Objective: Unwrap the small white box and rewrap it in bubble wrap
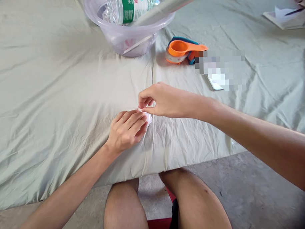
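A small, whitish, crumpled bundle (149, 118) lies on the cloth, mostly covered by my fingers. It looks like thin plastic or film, but its kind cannot be made out. My left hand (128, 130) rests over it from the left, palm down, with curled fingers pressing it against the cloth. From the right, my right hand (158, 100) pinches the bundle's upper edge between thumb and fingertips, just above the left fingers.
Wrinkled grey-green cloth (66, 80) covers the table. Behind my hands stands a translucent basin (114, 34) holding a plastic bottle (128, 8) and a long pale roll (168, 8). To the right are an orange tape dispenser (187, 48), a blurred-out flat object (215, 84) and papers (286, 19).
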`<state>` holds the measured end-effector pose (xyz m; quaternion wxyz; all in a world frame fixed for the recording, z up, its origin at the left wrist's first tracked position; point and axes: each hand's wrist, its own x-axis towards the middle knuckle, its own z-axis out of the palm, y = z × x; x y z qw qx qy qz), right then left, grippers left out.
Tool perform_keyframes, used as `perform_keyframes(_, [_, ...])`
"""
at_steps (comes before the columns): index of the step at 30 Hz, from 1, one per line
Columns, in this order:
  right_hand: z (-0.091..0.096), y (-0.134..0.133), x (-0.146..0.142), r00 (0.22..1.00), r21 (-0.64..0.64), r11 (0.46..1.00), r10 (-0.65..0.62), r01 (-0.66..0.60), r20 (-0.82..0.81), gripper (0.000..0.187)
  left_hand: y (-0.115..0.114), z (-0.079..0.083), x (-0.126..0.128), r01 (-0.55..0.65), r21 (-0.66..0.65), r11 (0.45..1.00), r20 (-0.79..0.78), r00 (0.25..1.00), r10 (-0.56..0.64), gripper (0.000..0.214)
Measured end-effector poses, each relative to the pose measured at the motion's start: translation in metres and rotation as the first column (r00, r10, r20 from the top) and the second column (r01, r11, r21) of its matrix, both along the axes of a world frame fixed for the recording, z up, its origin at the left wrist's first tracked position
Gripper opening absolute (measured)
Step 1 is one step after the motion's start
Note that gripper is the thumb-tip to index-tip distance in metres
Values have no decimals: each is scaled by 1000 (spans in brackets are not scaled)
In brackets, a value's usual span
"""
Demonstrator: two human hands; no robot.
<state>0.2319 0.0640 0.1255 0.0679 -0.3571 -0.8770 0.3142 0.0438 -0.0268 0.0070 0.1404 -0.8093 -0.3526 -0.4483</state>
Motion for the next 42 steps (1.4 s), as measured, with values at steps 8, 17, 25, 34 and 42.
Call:
perform_keyframes(8, [-6, -22, -1, 997, 56, 997, -61, 59, 44, 20, -2, -6, 3, -74, -56, 996, 107, 991, 80, 14])
perform_keyframes(17, [-47, -72, 27, 944, 128, 969, -169, 212, -284, 32, 1, -4, 2, -87, -34, 996, 94, 991, 90, 11])
perform_keyframes(25, [-50, -53, 21, 554, -345, 828, -554, 442, -622, 19, 2, 6, 1, -16, -27, 1000, 5, 1000, 16, 19])
perform_keyframes(34, [-44, 25, -30, 375, -907, 421, -838, -19, -397, 56, 1, 10, 2, -24, 6, 1000, -32, 999, 24, 16])
perform_keyframes(42, [-64, 25, -45, 742, -902, 428, -622, 54, -250, 55, 3, 5, 2, -28, -14, 999, -11, 1000, 28, 20])
